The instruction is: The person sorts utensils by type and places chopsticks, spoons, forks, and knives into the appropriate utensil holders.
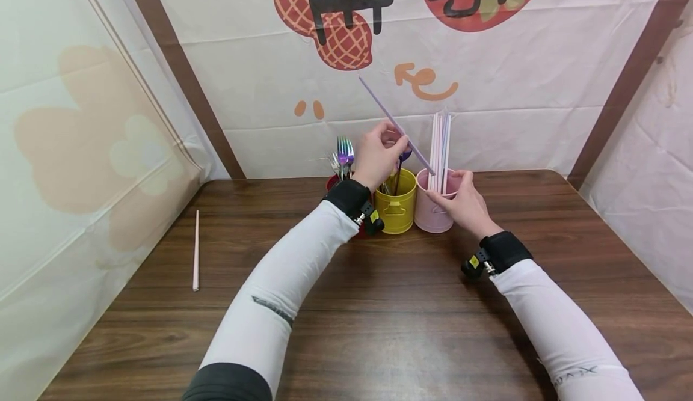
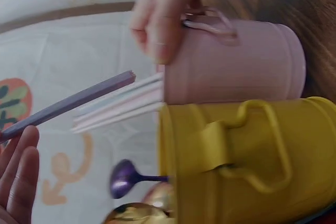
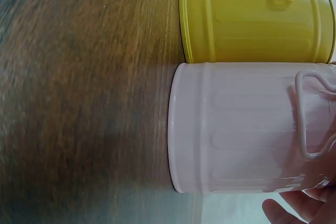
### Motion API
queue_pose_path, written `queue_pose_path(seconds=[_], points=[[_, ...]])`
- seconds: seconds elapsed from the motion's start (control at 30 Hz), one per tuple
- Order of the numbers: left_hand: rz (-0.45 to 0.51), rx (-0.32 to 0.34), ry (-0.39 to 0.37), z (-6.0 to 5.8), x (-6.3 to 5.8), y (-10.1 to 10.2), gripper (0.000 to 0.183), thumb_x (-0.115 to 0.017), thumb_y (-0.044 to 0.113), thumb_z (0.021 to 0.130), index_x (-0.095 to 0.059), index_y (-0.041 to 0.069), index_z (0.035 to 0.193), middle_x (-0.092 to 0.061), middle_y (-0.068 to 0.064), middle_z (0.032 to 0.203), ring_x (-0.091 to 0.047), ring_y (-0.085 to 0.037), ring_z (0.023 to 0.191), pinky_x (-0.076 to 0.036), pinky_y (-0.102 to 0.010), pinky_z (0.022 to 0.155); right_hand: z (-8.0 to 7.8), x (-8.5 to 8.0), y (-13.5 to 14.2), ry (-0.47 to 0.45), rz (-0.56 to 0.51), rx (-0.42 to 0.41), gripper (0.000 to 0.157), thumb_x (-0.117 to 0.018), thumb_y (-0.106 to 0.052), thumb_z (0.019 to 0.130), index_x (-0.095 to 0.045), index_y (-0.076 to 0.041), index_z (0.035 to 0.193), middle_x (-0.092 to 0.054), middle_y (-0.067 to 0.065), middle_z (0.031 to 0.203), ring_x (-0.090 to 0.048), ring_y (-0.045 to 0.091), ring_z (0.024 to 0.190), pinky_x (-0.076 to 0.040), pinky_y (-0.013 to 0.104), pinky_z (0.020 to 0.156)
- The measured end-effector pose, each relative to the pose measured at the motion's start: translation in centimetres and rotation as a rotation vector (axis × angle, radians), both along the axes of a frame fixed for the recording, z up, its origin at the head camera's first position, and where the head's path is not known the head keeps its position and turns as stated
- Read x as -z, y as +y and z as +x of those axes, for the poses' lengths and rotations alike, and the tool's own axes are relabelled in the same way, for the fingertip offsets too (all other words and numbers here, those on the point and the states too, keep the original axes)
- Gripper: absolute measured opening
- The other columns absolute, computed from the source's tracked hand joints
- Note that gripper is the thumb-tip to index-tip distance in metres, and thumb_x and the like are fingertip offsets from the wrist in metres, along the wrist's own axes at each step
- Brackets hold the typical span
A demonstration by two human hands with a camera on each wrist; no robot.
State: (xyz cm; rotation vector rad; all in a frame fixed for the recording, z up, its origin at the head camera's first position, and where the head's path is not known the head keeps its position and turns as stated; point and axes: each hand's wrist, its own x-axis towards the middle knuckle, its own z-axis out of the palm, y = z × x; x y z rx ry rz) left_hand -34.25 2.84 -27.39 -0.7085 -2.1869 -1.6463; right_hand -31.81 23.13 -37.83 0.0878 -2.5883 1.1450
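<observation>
My left hand (image 1: 379,153) pinches a purple chopstick (image 1: 387,114), which slants over the buckets with its lower end near the mouth of the pink bucket (image 1: 433,219). Several pale chopsticks (image 1: 439,148) stand upright in that bucket. At its rim, my right hand (image 1: 467,204) grips the pink bucket, thumb at the front and fingers at the far right side. Beside it is a yellow bucket (image 1: 397,217) holding spoons, among them a purple spoon (image 2: 124,179). Forks (image 1: 344,150) rise from a red bucket mostly hidden behind my left hand and wrist.
A pale pink chopstick (image 1: 197,251) lies on the left part of the brown wooden table (image 1: 379,323); whether it is a single stick I cannot tell. The buckets stand side by side near the back edge. A printed white cloth (image 1: 260,88) hangs behind the table.
</observation>
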Motion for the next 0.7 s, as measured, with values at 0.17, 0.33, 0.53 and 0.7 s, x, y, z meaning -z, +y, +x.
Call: queue_pose_path(seconds=[0.17, 0.33, 0.53, 0.7], points=[[-0.242, -0.124, 0.010, -0.5, 1.4, 1.0, 0.012, -0.064, 0.016, 0.093, -0.062, 0.006, 0.099, -0.073, -0.005, 0.090, -0.069, -0.016, 0.076, -0.049, -0.025, 0.076, 0.0, 0.0, 0.0, 0.003, -0.001, -0.001, 0.082, -0.069, -0.053, 0.084, -0.027, -0.004, 0.135, -0.052, 0.025, 0.130, -0.056, 0.040, 0.108, -0.043, 0.051, 0.086], [-0.503, -0.204, -0.004, -0.6, 2.5, 1.8, 0.015, -0.064, 0.025, 0.093, -0.066, 0.012, 0.101, -0.073, 0.002, 0.095, -0.065, -0.011, 0.087, -0.048, -0.027, 0.075, 0.0, -0.1, 0.1, -0.005, -0.001, -0.009, 0.082, -0.068, -0.054, 0.085, -0.025, -0.004, 0.135, -0.051, 0.024, 0.131, -0.057, 0.040, 0.108, -0.044, 0.050, 0.085], [-0.649, -0.197, -0.056, -0.3, 2.7, 2.5, 0.020, -0.063, 0.026, 0.094, -0.074, 0.015, 0.105, -0.072, 0.002, 0.096, -0.064, -0.012, 0.086, -0.050, -0.027, 0.070, 0.0, -0.1, 0.1, -0.003, -0.016, -0.027, 0.083, -0.068, -0.054, 0.085, -0.025, -0.003, 0.135, -0.052, 0.023, 0.130, -0.060, 0.037, 0.106, -0.044, 0.049, 0.086], [-0.690, -0.182, -0.040, 0.2, 2.4, 2.1, 0.021, -0.060, 0.024, 0.096, -0.076, 0.016, 0.108, -0.072, 0.002, 0.099, -0.064, -0.014, 0.088, -0.051, -0.028, 0.071, 0.0, 0.0, 0.1, -0.007, -0.014, -0.020, 0.083, -0.069, -0.053, 0.085, -0.025, -0.003, 0.134, -0.048, 0.023, 0.135, -0.058, 0.038, 0.108, -0.044, 0.050, 0.087]])
